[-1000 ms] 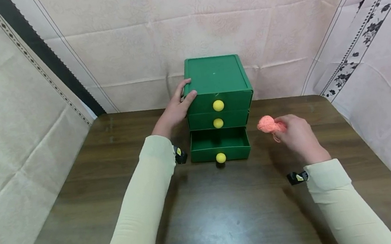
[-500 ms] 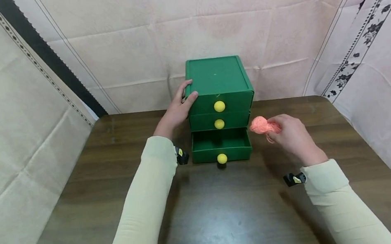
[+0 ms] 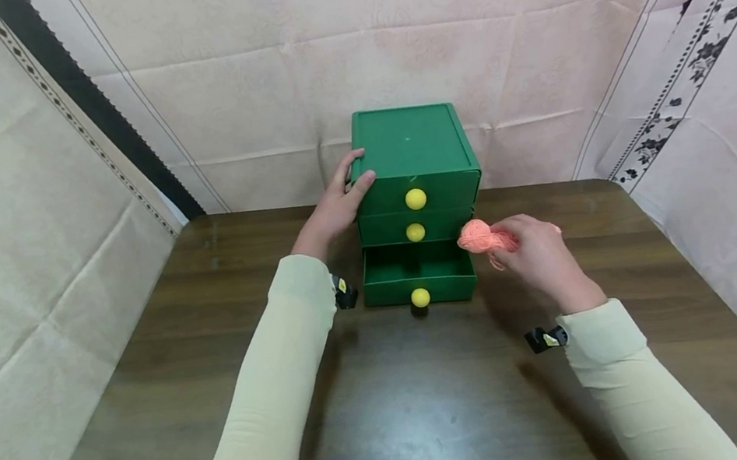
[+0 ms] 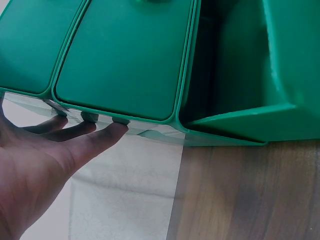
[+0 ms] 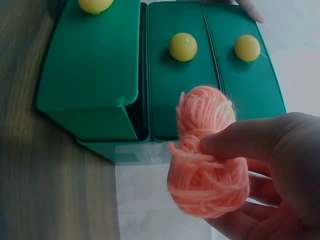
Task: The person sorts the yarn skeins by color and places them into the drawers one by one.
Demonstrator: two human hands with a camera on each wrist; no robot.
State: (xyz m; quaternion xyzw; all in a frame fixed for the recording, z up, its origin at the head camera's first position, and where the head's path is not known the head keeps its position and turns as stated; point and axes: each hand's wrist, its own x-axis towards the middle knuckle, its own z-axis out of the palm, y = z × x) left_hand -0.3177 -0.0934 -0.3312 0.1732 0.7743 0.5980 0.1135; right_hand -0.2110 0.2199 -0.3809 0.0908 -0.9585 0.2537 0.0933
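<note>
A green drawer cabinet (image 3: 409,142) with yellow ball knobs stands at the back of the table, its bottom drawer (image 3: 419,288) pulled out. That drawer's inside shows nothing in the visible part. My left hand (image 3: 335,207) rests on the cabinet's left side; the left wrist view shows straight fingers (image 4: 100,141) touching the side wall. Between the thumb and fingers of my right hand (image 3: 537,257) is a bundle of coral-pink yarn (image 5: 205,155), cinched in the middle. I hold it in the air at the right edge of the pulled-out drawer.
The brown wooden table (image 3: 394,415) spreads in front of the cabinet and to both sides. Pale cloth (image 3: 382,24) hangs behind it and along the left and right. The middle drawer (image 5: 182,90) and the top drawer (image 5: 245,80) are closed.
My right hand has carried the yarn leftward, from beside the cabinet to the edge of the bottom drawer. My left hand stays on the cabinet's side.
</note>
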